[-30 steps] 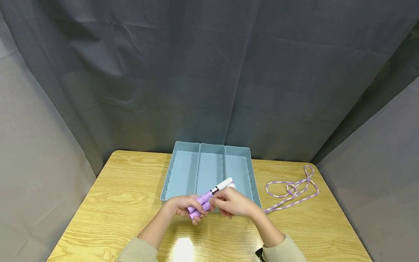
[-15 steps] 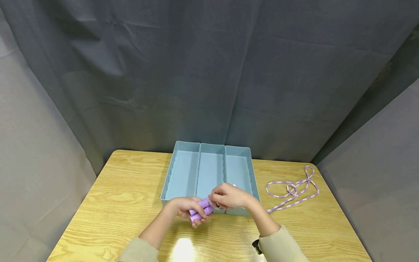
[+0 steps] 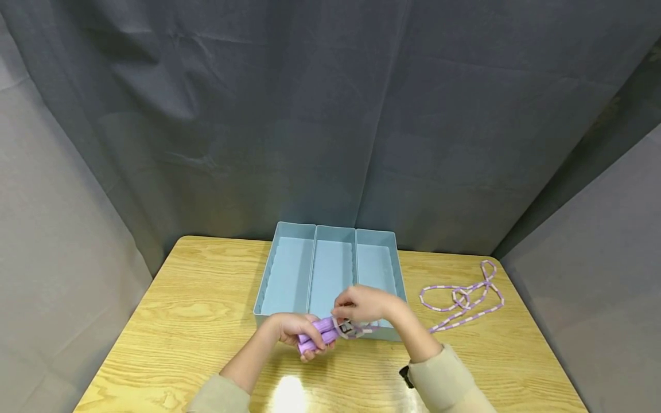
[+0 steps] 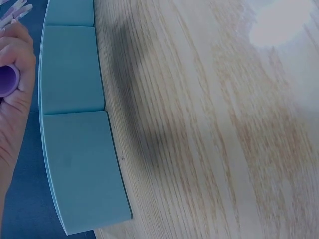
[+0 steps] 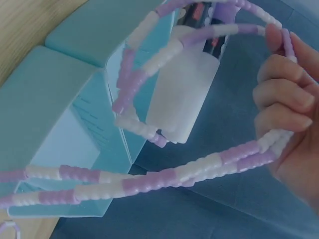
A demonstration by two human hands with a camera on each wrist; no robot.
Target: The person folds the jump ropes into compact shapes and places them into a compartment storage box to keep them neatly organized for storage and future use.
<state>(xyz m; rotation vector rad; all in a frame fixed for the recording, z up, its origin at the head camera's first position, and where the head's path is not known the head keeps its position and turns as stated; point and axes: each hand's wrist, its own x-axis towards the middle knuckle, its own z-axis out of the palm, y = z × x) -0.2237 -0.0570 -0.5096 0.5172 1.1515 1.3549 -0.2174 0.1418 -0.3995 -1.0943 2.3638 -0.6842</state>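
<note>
A beaded jump rope in purple and white has two handles [image 3: 325,326] held together side by side. My left hand [image 3: 295,329] grips their purple parts above the table near the tray's front. In the left wrist view, one purple handle end [image 4: 7,80] pokes out of the fist. My right hand [image 3: 365,304] pinches the beaded cord [image 5: 199,168] beside the handles. A loop of cord lies around the handles in the right wrist view, where their white ends [image 5: 182,89] show. The rest of the cord [image 3: 467,314] trails to the right across the table.
Behind the hands, a light blue tray [image 3: 290,269] with three long compartments stands on the wooden table [image 3: 206,298]. Dark grey curtains [image 3: 248,115] hang behind the table, with lighter ones at the sides. A bright glare lies on the table's front.
My right hand has gone up slightly, from beside the handles to above their white ends, and now draws cord around them. The left hand keeps its grip, the handles tilted a little flatter.
</note>
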